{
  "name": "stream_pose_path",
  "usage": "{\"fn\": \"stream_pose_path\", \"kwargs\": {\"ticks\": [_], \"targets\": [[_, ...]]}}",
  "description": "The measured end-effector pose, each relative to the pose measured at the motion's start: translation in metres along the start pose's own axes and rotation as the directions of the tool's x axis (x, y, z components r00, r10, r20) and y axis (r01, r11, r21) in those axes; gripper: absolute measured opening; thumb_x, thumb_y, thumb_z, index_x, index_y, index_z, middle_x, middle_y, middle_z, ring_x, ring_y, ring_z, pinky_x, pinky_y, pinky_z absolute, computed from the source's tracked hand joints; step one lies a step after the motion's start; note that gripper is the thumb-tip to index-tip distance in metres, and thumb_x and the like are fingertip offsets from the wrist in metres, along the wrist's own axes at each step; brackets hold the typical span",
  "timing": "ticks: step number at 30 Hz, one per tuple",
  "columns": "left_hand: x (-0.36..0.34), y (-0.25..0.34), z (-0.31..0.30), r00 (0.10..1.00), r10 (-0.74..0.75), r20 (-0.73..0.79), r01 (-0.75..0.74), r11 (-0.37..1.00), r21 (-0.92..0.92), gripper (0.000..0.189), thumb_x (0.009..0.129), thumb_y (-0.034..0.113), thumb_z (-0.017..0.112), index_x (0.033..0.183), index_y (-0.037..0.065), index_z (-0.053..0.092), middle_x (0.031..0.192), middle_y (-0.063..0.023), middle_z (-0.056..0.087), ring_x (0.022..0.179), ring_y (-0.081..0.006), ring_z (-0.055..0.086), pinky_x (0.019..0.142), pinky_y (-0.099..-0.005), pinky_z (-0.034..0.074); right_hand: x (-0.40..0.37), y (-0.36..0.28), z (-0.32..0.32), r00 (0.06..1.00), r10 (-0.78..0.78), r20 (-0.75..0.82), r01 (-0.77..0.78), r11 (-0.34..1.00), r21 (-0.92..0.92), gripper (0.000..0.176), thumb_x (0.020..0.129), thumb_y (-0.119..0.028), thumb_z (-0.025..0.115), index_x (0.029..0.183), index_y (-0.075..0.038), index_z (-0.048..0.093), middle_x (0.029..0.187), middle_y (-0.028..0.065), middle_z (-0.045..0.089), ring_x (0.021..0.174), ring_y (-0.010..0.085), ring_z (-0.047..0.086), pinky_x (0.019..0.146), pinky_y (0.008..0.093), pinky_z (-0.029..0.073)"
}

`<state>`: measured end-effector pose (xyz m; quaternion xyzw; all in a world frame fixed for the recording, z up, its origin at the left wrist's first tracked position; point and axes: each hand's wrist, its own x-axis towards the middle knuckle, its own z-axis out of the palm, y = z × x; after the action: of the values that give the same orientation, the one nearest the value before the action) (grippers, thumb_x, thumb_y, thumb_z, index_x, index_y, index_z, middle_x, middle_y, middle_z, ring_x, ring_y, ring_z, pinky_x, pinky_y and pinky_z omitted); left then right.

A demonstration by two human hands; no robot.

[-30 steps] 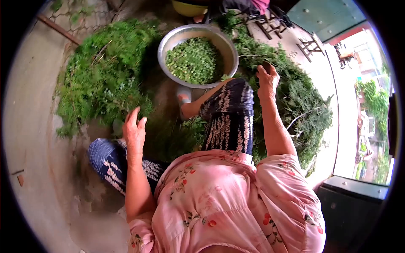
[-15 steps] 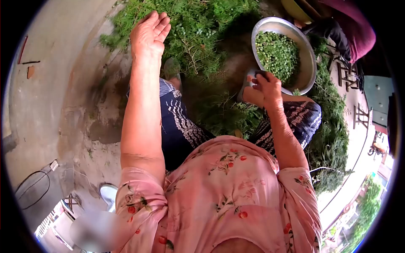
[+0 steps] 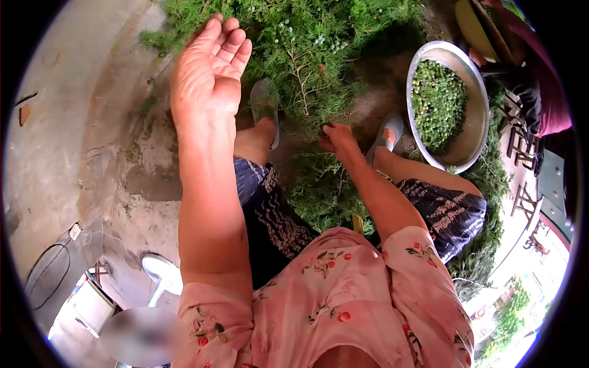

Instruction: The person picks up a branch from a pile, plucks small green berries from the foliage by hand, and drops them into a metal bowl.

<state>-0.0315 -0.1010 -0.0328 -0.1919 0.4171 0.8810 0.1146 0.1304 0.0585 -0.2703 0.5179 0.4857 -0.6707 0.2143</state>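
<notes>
My left hand [image 3: 208, 70] is raised at the upper left, palm up with its fingers loosely curled and nothing visible in it. It is nearest to a big heap of green branches [image 3: 300, 61] bearing small pale berries. Between my feet, my right hand [image 3: 337, 138] is closed near the lower edge of that heap; a small dark thing shows at its fingertips, too unclear to name. More green sprigs [image 3: 322, 184] lie just below this hand. A metal basin [image 3: 475, 132] to the right holds many small green berries [image 3: 437, 104].
At the upper right, another person in a purple top [image 3: 555, 104] is beside a yellow bowl [image 3: 473, 30]. Cut greenery [image 3: 485, 236] lies along the right side. A cable [image 3: 48, 276] and a white stand [image 3: 162, 274] are on the floor at the lower left.
My right hand has moved left, from beside the basin rim to between my feet. My left hand appears larger and closer to the camera. The whole view has shifted.
</notes>
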Motion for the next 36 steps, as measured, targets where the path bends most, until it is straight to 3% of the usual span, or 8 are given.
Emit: {"fn": "stream_pose_path", "kwargs": {"ticks": [5, 8, 10, 11, 16, 23, 30, 36], "targets": [[-0.003, 0.009, 0.006, 0.999, -0.027, -0.031, 0.027, 1.0, 0.004, 0.014, 0.085, 0.01, 0.055, 0.095, 0.002, 0.056, 0.081, -0.0023, 0.059, 0.073, -0.0116, 0.055, 0.077, -0.0297, 0.044, 0.056, -0.001, 0.021, 1.0, -0.01, 0.006, 0.01, 1.0, 0.008, 0.04, 0.086, -0.011, 0.051, 0.123, -0.002, 0.041, 0.098, 0.0127, 0.054, 0.069, 0.0217, 0.053, 0.056, 0.0403, 0.047], [-0.002, 0.012, 0.004, 1.0, -0.023, -0.021, 0.023, 1.0, 0.004, 0.016, 0.084, 0.011, 0.056, 0.097, 0.002, 0.056, 0.081, -0.0014, 0.06, 0.073, -0.0102, 0.055, 0.076, -0.0294, 0.045, 0.072, 0.0, 0.036, 1.0, -0.014, -0.013, 0.013, 0.997, -0.08, 0.046, 0.086, -0.015, 0.052, 0.127, 0.0, 0.035, 0.109, 0.0113, 0.051, 0.078, 0.0247, 0.057, 0.069, 0.0398, 0.051], [-0.001, 0.013, 0.003, 0.999, -0.047, 0.0, 0.047, 0.999, -0.013, 0.017, 0.084, 0.012, 0.056, 0.098, 0.002, 0.056, 0.081, -0.0016, 0.06, 0.072, -0.0103, 0.055, 0.076, -0.0287, 0.045, 0.085, 0.006, 0.048, 0.989, -0.008, -0.15, 0.017, 0.998, 0.057, 0.027, 0.084, -0.014, 0.056, 0.107, -0.001, 0.052, 0.074, 0.0058, 0.051, 0.062, 0.0171, 0.047, 0.051, 0.0337, 0.041], [-0.002, 0.012, 0.003, 0.998, -0.05, 0.028, 0.05, 0.999, -0.011, 0.018, 0.084, 0.012, 0.056, 0.099, 0.002, 0.056, 0.081, -0.0013, 0.06, 0.072, -0.01, 0.055, 0.075, -0.028, 0.045, 0.083, 0.002, 0.05, 0.989, -0.008, -0.15, 0.016, 0.998, 0.056, 0.027, 0.084, -0.014, 0.056, 0.107, -0.001, 0.052, 0.074, 0.0058, 0.051, 0.062, 0.0171, 0.047, 0.051, 0.0337, 0.041], [-0.003, 0.013, 0.003, 0.998, -0.047, 0.039, 0.047, 0.999, -0.005, 0.018, 0.084, 0.012, 0.056, 0.1, 0.003, 0.056, 0.081, -0.0007, 0.06, 0.072, -0.0094, 0.055, 0.075, -0.0277, 0.045, 0.061, -0.022, 0.054, 0.994, 0.009, 0.112, -0.031, 0.98, 0.197, 0.015, 0.081, -0.017, 0.061, 0.081, -0.004, 0.053, 0.071, 0.0035, 0.048, 0.058, 0.0162, 0.044, 0.048, 0.034, 0.04], [-0.001, 0.016, 0.0, 0.999, -0.035, 0.026, 0.036, 0.998, -0.06, 0.011, 0.084, 0.011, 0.056, 0.093, 0.004, 0.057, 0.08, -0.0049, 0.061, 0.071, -0.0138, 0.057, 0.069, -0.027, 0.047, 0.037, -0.063, 0.054, 0.943, -0.029, 0.33, -0.149, 0.854, 0.499, 0.019, 0.078, -0.021, 0.066, 0.086, -0.007, 0.056, 0.072, 0.0024, 0.051, 0.056, 0.0159, 0.045, 0.051, 0.03, 0.042], [0.001, 0.018, -0.008, 0.998, -0.036, 0.05, 0.037, 0.999, -0.018, 0.014, 0.084, 0.011, 0.056, 0.096, 0.003, 0.058, 0.082, -0.0026, 0.061, 0.073, -0.0116, 0.057, 0.074, -0.0284, 0.047, -0.01, -0.083, 0.054, 0.942, -0.279, 0.187, 0.201, 0.914, 0.354, 0.019, 0.077, -0.017, 0.066, 0.086, -0.002, 0.057, 0.07, 0.0041, 0.055, 0.054, 0.0126, 0.047, 0.046, 0.027, 0.039], [-0.003, 0.0, 0.001, 0.999, -0.029, 0.038, 0.025, 0.995, 0.1, 0.015, 0.083, 0.009, 0.056, 0.095, 0.001, 0.058, 0.091, -0.0119, 0.063, 0.083, -0.0208, 0.061, 0.079, -0.0332, 0.049, -0.081, -0.077, 0.041, 0.873, -0.471, 0.123, 0.447, 0.876, 0.181, 0.019, 0.078, -0.016, 0.063, 0.071, 0.001, 0.058, 0.056, 0.003, 0.052, 0.044, 0.0105, 0.043, 0.042, 0.0255, 0.034]]}}
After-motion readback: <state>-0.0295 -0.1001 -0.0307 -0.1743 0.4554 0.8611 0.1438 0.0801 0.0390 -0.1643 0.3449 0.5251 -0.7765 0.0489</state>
